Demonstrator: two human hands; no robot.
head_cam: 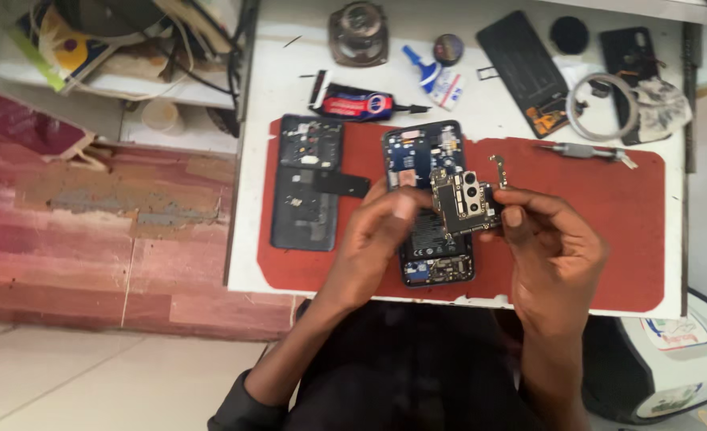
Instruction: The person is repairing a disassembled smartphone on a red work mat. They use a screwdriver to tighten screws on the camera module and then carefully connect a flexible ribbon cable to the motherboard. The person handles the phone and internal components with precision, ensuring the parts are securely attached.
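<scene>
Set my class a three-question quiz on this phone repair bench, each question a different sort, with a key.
1. True or false: the circuit board lies flat on the red mat.
2. Which is nearest the opened phone? A) back cover B) screwdriver C) round speaker
3. Which hands grip the board?

Key
1. False; it is held above the phone.
2. A
3. Both: left hand, right hand.

Right of the opened phone [428, 203], the red mat [609, 231] lay bare and open, save a screwdriver [583, 150] along its far edge. Left of the phone, a back cover [305, 183] blocked passage; beyond the phone, a glue tube [361, 104] crowded the way.
</scene>
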